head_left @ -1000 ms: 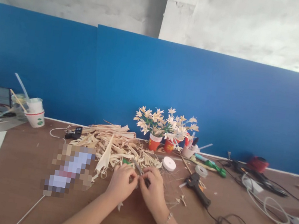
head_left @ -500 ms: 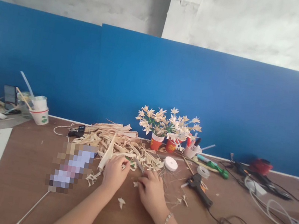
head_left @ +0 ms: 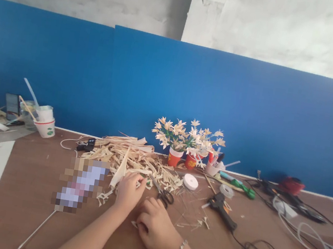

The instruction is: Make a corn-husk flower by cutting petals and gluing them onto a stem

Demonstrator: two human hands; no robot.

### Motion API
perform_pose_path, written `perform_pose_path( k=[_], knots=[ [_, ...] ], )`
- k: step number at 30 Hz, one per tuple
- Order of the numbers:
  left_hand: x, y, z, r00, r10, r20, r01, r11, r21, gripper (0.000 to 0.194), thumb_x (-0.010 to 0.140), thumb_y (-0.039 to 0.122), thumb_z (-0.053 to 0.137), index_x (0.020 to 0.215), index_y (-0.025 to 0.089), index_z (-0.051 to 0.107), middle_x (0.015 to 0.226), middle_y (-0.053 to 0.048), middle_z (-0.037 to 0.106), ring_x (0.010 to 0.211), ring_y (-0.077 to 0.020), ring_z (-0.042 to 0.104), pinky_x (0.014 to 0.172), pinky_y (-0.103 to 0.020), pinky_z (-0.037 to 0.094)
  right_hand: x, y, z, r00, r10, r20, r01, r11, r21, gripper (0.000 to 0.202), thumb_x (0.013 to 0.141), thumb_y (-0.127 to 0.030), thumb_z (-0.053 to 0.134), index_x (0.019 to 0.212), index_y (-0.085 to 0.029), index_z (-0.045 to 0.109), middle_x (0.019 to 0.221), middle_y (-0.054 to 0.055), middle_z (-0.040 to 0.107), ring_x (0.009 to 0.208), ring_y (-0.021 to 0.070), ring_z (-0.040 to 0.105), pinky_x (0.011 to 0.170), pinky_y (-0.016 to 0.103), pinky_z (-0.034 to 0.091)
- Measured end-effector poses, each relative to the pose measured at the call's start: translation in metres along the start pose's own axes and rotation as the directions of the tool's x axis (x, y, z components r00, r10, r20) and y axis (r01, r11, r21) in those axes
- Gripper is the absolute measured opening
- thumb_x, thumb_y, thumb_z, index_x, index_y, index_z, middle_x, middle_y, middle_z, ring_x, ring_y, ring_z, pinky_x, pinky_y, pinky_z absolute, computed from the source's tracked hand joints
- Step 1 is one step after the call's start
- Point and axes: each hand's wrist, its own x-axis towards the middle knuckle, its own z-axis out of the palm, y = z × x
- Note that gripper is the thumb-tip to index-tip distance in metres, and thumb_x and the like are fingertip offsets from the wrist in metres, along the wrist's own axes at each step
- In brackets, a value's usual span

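My left hand (head_left: 129,191) is closed, with thumb and fingertips pinched together at the front edge of a pile of dry husk strips (head_left: 135,159). What it pinches is too small to make out. Lower and to the right, my right hand (head_left: 156,228) curls down to the table. Its fingertips close on a pale star-shaped husk piece (head_left: 134,224), mostly covered by the fingers. Just beyond that hand lie dark-handled scissors (head_left: 166,198), with blades pointing at the pile.
Two red cups (head_left: 174,158) hold husk flowers (head_left: 190,136) by the blue partition (head_left: 221,95). To the right are a white tape roll (head_left: 190,182), thin wires (head_left: 191,208), a glue gun (head_left: 222,209) and tangled cables (head_left: 307,235). A blurred-out object (head_left: 82,187) lies left.
My right hand has moved off the scissors, back toward me and left onto the star-shaped husk piece. The scissors now lie uncovered. My left hand has barely moved.
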Motion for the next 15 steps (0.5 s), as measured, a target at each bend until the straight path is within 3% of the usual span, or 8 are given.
perform_pose_path(
  k=[4, 7, 11, 15],
  knots=[
    [0.001, -0.001, 0.001, 0.999, -0.004, 0.047, 0.008, 0.995, -0.104, 0.021, 0.082, 0.024, 0.049, 0.063, 0.019, 0.058, 0.068, -0.003, 0.062, 0.072, -0.0193, 0.055, 0.068, -0.031, 0.04, 0.002, 0.005, 0.002, 0.995, 0.064, -0.08, -0.058, 0.995, 0.079, 0.013, 0.069, -0.008, 0.052, 0.071, -0.019, 0.056, 0.081, 0.002, 0.054, 0.082, 0.018, 0.046, 0.073, 0.031, 0.033],
    [0.001, 0.001, -0.002, 0.989, 0.081, 0.126, -0.049, 0.97, -0.24, 0.021, 0.083, 0.02, 0.046, 0.069, 0.019, 0.062, 0.073, -0.003, 0.064, 0.077, -0.0189, 0.056, 0.073, -0.032, 0.042, 0.002, 0.016, -0.003, 0.965, 0.174, -0.197, -0.137, 0.972, 0.189, 0.014, 0.07, -0.006, 0.048, 0.072, -0.019, 0.053, 0.083, 0.003, 0.054, 0.083, 0.0183, 0.048, 0.075, 0.031, 0.035],
    [-0.001, 0.008, -0.008, 0.921, 0.295, 0.253, -0.203, 0.92, -0.335, 0.02, 0.078, 0.013, 0.048, 0.077, 0.022, 0.066, 0.08, -0.003, 0.064, 0.083, -0.0192, 0.054, 0.077, -0.033, 0.04, -0.002, 0.034, -0.011, 0.929, 0.256, -0.266, -0.182, 0.945, 0.274, 0.013, 0.076, -0.007, 0.045, 0.074, -0.02, 0.049, 0.088, 0.005, 0.056, 0.086, 0.0193, 0.05, 0.078, 0.033, 0.037],
    [-0.003, 0.013, -0.011, 0.883, 0.347, 0.315, -0.247, 0.916, -0.316, 0.014, 0.074, 0.012, 0.054, 0.074, 0.022, 0.064, 0.08, -0.002, 0.063, 0.083, -0.0191, 0.052, 0.078, -0.033, 0.039, -0.004, 0.043, -0.012, 0.918, 0.285, -0.277, -0.208, 0.939, 0.274, 0.012, 0.079, -0.01, 0.045, 0.075, -0.02, 0.049, 0.09, 0.005, 0.057, 0.089, 0.0202, 0.051, 0.08, 0.035, 0.037]
  ],
)
